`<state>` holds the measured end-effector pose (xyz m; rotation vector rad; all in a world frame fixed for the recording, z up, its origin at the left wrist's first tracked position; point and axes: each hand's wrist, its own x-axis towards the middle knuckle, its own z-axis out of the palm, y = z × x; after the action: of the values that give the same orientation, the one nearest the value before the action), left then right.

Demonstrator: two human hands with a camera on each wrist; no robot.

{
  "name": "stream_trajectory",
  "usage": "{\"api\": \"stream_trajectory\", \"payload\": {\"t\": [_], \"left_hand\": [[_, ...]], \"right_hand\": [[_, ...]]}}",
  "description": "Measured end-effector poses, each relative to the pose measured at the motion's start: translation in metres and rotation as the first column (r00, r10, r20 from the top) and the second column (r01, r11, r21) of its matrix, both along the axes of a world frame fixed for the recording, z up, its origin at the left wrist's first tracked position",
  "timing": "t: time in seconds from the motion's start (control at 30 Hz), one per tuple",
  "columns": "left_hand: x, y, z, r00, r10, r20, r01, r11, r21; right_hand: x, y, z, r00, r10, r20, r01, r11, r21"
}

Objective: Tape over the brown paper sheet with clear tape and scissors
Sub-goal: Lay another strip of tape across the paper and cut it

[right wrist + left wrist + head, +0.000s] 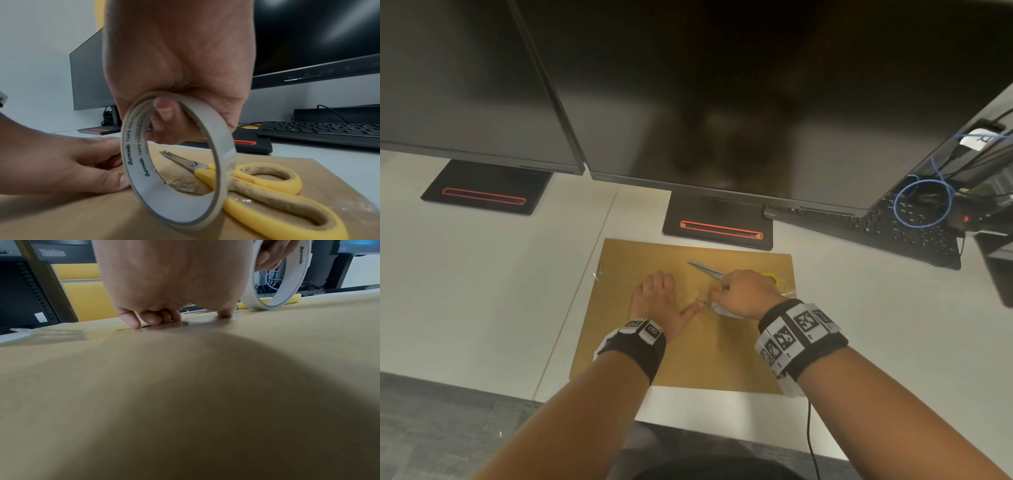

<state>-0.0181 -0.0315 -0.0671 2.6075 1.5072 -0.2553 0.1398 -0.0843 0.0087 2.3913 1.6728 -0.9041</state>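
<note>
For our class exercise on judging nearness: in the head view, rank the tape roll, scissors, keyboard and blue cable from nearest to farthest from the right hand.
1. Tape roll: held in the right hand.
2. Scissors: just beyond, on the paper.
3. Keyboard: far right.
4. Blue cable: over the keyboard's far end.

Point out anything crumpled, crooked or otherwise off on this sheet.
The clear tape strip overshoots the brown paper sheet's left edge and looks wrinkled there. A crumpled bit of tape lies by the scissors. Otherwise nothing stands out.
</note>
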Motion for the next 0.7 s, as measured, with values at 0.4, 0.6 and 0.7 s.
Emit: {"api": "stream_trajectory", "payload": {"t": [0.4, 0.6, 0.7], "left_hand": [[0.004, 0.023, 0.045, 0.872, 0.110, 0.477, 0.091, 0.921, -0.379], [0.024, 0.022, 0.079, 0.852, 0.109, 0.513, 0.284, 0.726, -0.626], [0.026, 0.022, 0.077, 0.823, 0.174, 0.540, 0.265, 0.724, -0.637]], "right_hand": [[0.011, -0.002, 0.001, 0.922, -0.073, -0.380, 0.145, 0.976, 0.164], [0.015, -0.001, -0.003, 0.885, -0.002, -0.466, 0.134, 0.959, 0.251], [0.021, -0.002, -0.008, 0.900, -0.018, -0.435, 0.176, 0.929, 0.326]]}}
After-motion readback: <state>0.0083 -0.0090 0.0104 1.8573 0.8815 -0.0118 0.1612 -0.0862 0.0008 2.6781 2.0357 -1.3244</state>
